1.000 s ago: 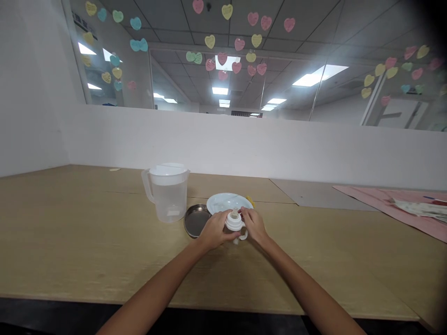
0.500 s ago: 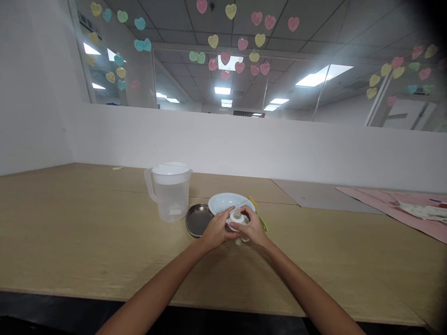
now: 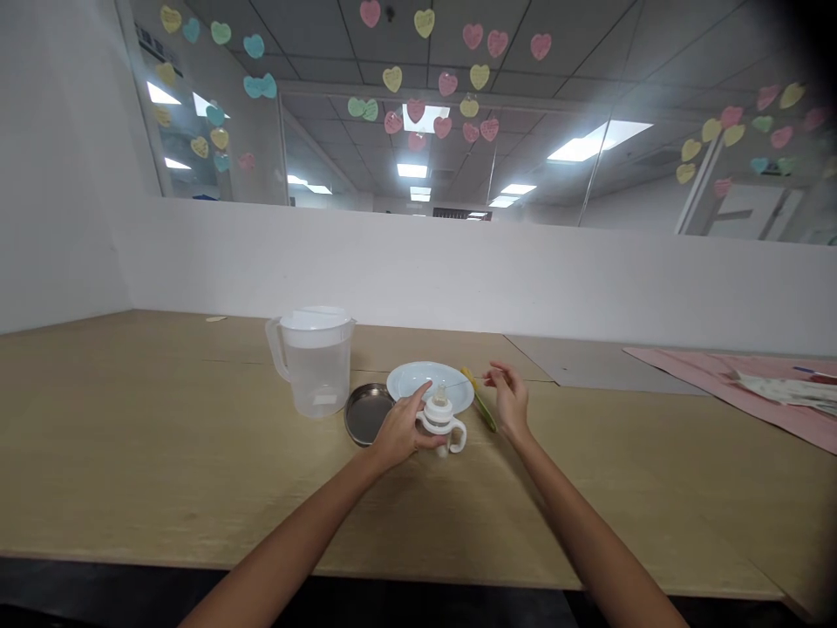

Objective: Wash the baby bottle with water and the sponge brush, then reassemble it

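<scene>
My left hand [image 3: 400,429] is closed around a baby bottle [image 3: 439,415] with a white collar, a clear teat on top and white side handles. The bottle stands upright, its lower part partly covered by my fingers. Off to the right, my right hand [image 3: 511,399] is raised with its fingers loosely bent and apart, and nothing shows in it. Nearest to that hand lies a slim yellow-green tool [image 3: 484,410], its kind unclear. A white plate [image 3: 402,377] sits behind the bottle. One thin straight line runs over its right rim.
Left of the plate are a round dark metal tin [image 3: 367,415] and a translucent plastic pitcher [image 3: 319,371] with a lid. A grey mat [image 3: 588,365] and a pink cloth [image 3: 686,371] lie at the right. Behind the table [image 3: 196,471] rises a white wall [image 3: 392,270].
My right hand has let go of the bottle and moved right, uncovering its right handle. My left hand stays on the bottle. The whole view has shifted slightly.
</scene>
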`<action>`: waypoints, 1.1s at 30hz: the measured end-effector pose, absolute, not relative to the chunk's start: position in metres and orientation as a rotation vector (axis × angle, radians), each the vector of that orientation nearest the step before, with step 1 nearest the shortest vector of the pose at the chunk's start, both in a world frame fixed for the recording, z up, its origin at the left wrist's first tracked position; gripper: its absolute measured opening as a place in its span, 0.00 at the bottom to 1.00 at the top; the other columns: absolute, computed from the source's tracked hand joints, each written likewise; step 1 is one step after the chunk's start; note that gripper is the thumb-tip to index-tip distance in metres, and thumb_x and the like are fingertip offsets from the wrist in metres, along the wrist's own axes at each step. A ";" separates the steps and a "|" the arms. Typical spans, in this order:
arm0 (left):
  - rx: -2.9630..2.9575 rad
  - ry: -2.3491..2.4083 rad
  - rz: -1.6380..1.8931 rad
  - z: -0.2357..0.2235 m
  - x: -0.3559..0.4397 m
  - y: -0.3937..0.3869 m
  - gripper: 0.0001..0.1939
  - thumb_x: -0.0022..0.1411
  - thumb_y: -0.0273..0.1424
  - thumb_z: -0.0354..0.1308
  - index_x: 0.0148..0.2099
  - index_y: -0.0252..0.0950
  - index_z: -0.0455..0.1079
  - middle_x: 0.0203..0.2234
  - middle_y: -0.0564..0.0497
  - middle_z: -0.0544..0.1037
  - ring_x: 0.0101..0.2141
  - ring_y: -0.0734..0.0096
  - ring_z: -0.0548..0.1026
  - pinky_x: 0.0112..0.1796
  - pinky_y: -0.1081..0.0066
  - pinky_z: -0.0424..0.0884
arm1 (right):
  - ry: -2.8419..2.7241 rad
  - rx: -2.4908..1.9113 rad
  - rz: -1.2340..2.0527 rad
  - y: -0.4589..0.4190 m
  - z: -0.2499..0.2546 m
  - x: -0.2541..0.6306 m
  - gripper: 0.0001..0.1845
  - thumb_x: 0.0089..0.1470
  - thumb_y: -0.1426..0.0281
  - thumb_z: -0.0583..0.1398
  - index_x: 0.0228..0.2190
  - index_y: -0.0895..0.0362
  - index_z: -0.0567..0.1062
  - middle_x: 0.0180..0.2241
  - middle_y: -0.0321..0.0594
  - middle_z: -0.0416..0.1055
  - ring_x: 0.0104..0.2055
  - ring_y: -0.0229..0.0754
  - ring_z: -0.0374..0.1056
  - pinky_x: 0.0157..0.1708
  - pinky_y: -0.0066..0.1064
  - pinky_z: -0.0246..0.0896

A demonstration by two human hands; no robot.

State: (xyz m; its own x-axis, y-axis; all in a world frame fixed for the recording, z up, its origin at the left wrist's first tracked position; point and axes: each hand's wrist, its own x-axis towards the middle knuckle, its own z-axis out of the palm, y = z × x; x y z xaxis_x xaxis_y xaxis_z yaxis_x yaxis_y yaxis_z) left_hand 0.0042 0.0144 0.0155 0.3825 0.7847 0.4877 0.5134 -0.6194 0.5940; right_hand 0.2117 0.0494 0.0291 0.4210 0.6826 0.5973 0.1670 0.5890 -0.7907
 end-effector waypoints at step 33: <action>2.394 1.118 1.087 0.017 0.005 0.013 0.41 0.43 0.43 0.61 0.58 0.39 0.51 0.46 0.46 0.69 0.46 0.61 0.67 0.47 0.64 0.61 | -0.913 -0.351 1.385 0.034 0.047 0.200 0.12 0.46 0.62 0.60 0.34 0.54 0.73 0.37 0.38 0.71 0.45 0.39 0.65 0.51 0.32 0.58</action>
